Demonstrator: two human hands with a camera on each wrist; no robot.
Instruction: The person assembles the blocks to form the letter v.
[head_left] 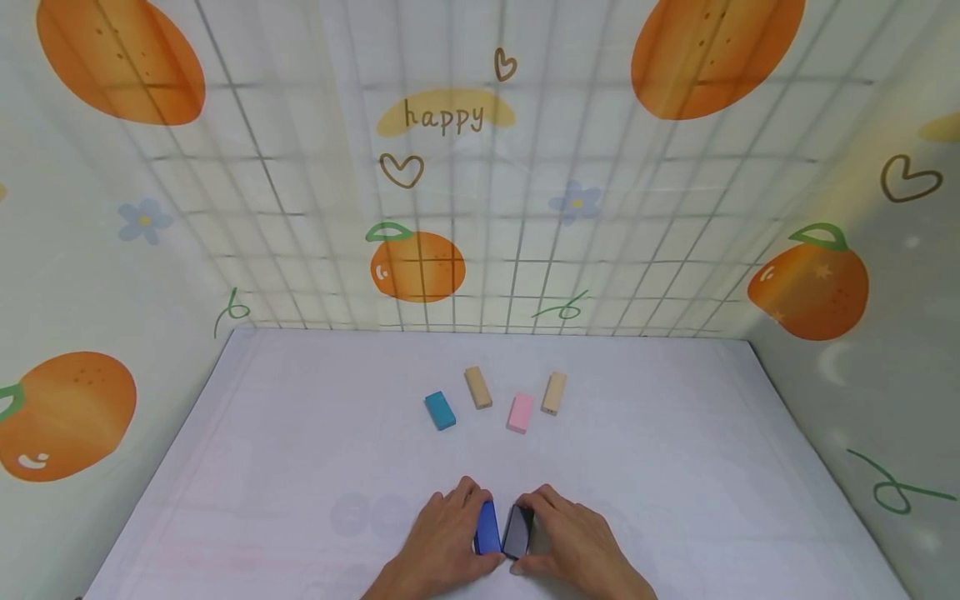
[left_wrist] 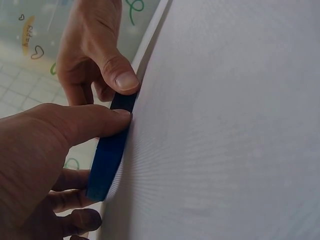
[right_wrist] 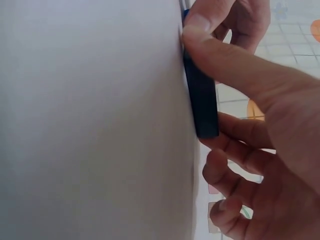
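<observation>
My left hand [head_left: 447, 537] pinches a blue rectangular block [head_left: 487, 529] between thumb and fingers, near the front of the table. Just to its right, my right hand [head_left: 573, 537] grips a dark grey or black block [head_left: 517, 532] the same way. The two blocks lean slightly apart at the far end, while their near ends are close together. In the left wrist view the blue block [left_wrist: 107, 160] is low on the white surface, thumb on its near end. The right wrist view shows the dark block [right_wrist: 202, 102] with fingertips at its far end.
Farther back on the white table [head_left: 300, 433] lie a teal block [head_left: 440, 411], a pink block [head_left: 520, 413] and two light wooden blocks, one left [head_left: 478, 387] and one right [head_left: 554, 393]. A printed curtain [head_left: 480, 200] with oranges surrounds the table's back and sides.
</observation>
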